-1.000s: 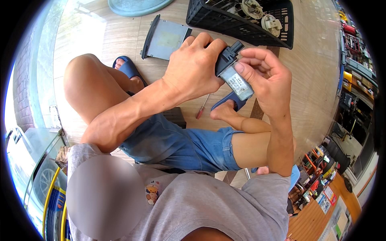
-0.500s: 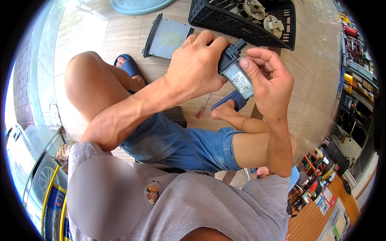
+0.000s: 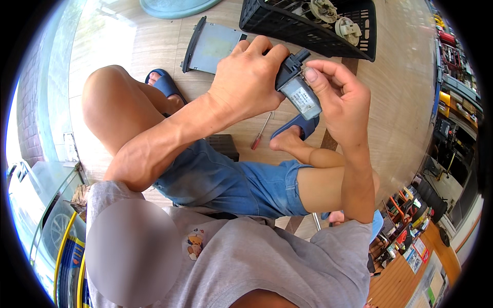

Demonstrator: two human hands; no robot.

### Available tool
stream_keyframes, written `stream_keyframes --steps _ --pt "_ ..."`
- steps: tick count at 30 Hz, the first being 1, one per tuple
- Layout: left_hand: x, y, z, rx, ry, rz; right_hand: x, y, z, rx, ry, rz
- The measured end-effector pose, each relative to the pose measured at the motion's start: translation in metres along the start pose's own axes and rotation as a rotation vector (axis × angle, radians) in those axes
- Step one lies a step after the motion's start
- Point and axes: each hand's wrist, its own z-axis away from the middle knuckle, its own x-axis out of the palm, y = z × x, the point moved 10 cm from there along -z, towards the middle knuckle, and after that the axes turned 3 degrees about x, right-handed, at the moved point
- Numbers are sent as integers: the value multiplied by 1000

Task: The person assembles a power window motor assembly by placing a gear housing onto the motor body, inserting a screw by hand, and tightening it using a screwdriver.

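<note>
In front of me, above my knees, is a device like a small electric motor (image 3: 302,97), with a black plastic housing and a silvery metal body bearing a white label. My left hand (image 3: 249,77) is closed around the black housing, its knuckles upward. At the housing's right edge, the thumb and forefinger of my right hand (image 3: 341,95) are pinched together, the other fingers curled. Whatever may be between those fingertips is too small or hidden to tell. Below the hands, a screwdriver (image 3: 255,141) with a red handle lies on the floor.
A flat metal unit with a black front (image 3: 209,49) lies beyond my left hand. At the far right stands a black plastic crate (image 3: 303,38) of assorted parts. A pale blue round object (image 3: 179,6) is farther back. Close to my shorts sits a dark box (image 3: 224,146).
Both hands and the motor have shifted slightly to the left. The right thumb and forefinger stay at the housing's edge.
</note>
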Motion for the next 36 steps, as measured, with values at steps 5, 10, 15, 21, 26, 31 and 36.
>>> stream_keyframes --steps 5,10,15,21,26,31,36 --pt "-3 0 0 -2 12 8 7 0 1 10 -114 -155" --pt "-2 2 2 -4 11 16 7 16 -1 126 -117 -268" --pt "-7 3 1 8 37 18 4 7 -1 36 -48 -287" --pt "-12 5 -1 11 70 35 -1 5 1 35 33 -226" --pt "-13 4 -1 16 84 29 -2 0 2 0 83 -118" --pt "-14 1 -1 15 82 22 1 -5 2 -35 85 -136" --pt "-16 0 -2 5 85 27 4 -5 0 -31 28 -309"
